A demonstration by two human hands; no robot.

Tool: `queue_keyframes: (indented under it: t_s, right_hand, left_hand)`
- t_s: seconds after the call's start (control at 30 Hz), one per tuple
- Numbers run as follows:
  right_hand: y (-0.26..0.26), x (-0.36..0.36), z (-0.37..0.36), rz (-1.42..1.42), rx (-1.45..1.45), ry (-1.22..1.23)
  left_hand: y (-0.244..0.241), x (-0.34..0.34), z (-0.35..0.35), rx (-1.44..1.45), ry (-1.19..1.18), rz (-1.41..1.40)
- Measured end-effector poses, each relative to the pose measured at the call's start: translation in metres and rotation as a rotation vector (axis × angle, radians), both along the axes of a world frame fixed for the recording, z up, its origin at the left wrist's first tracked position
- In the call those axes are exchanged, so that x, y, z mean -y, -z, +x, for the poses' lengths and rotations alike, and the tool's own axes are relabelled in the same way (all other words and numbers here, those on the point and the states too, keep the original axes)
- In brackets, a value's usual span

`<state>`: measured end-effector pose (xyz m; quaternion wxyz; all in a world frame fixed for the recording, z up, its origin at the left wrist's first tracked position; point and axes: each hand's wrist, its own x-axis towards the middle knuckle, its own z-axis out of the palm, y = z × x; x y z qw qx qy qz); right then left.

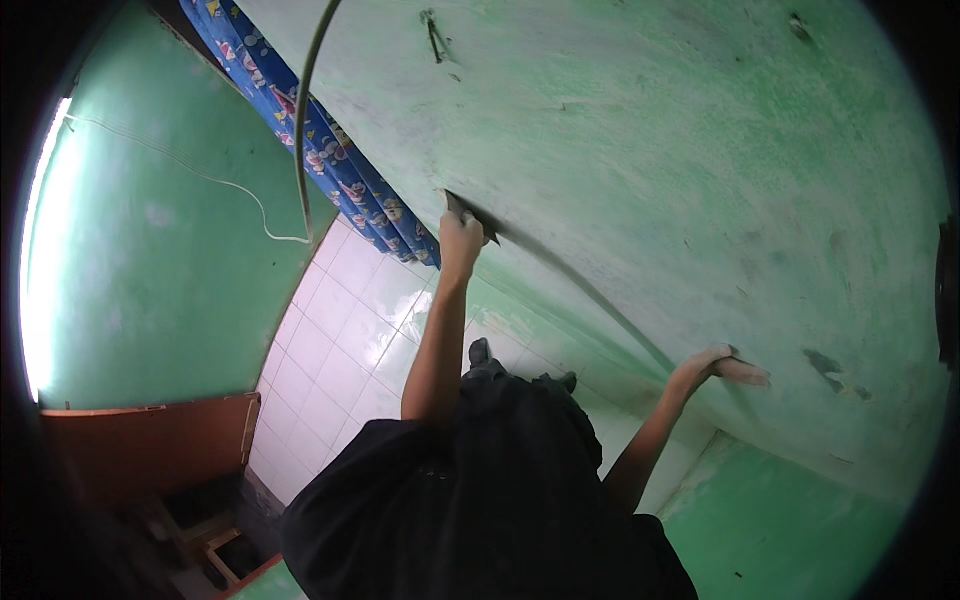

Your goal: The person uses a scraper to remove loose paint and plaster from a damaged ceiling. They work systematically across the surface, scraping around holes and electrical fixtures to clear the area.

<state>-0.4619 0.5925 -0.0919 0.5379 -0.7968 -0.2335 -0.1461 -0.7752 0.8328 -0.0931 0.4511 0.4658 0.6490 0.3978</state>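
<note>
My left hand (461, 236) grips a thin, dark, stiff sheet (466, 208) that looks like sandpaper. It is held up against a green wall (637, 165) whose paint is worn and smeared with whitish dust. Lower down and to the right, my right hand (716, 366) is at the same wall, its fingers pale with dust. A small dark edge shows beside its thumb, but I cannot tell whether there is something under the palm. A dark, bare patch (825, 367) marks the wall just right of that hand.
A blue patterned curtain (330, 150) hangs left of my left hand. A cable (301, 135) crosses in front of it. Below lie pale floor tiles (337, 322) around my feet. A brown wooden panel (150, 442) stands at lower left. A nail-like fixture (433, 37) juts from the wall.
</note>
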Motion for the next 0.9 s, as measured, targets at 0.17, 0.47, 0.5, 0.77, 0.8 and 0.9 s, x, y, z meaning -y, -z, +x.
queue_keyframes:
  t_s: [0.17, 0.47, 0.5, 0.77, 0.8, 0.9]
  right_hand:
    - [0.018, 0.012, 0.017, -0.079, 0.085, 0.022]
    - [-0.002, 0.004, 0.007, -0.060, -0.024, 0.021]
    - [0.008, 0.008, 0.009, -0.056, -0.033, 0.005]
    - [-0.053, -0.002, -0.012, -0.017, -0.037, -0.011]
    - [-0.051, 0.000, -0.015, -0.020, -0.044, -0.020]
    - [-0.029, 0.000, -0.005, -0.022, -0.012, -0.028]
  left_hand:
    - [-0.003, 0.026, 0.020, 0.103, -0.010, 0.053]
    - [0.030, 0.049, 0.037, 0.283, 0.069, -0.053]
    - [0.030, 0.050, 0.041, 0.233, 0.043, -0.049]
    - [0.018, 0.047, 0.046, 0.163, 0.060, -0.022]
    - [0.022, 0.053, 0.047, 0.090, 0.057, 0.005]
    - [0.036, 0.042, 0.045, -0.063, 0.044, 0.133]
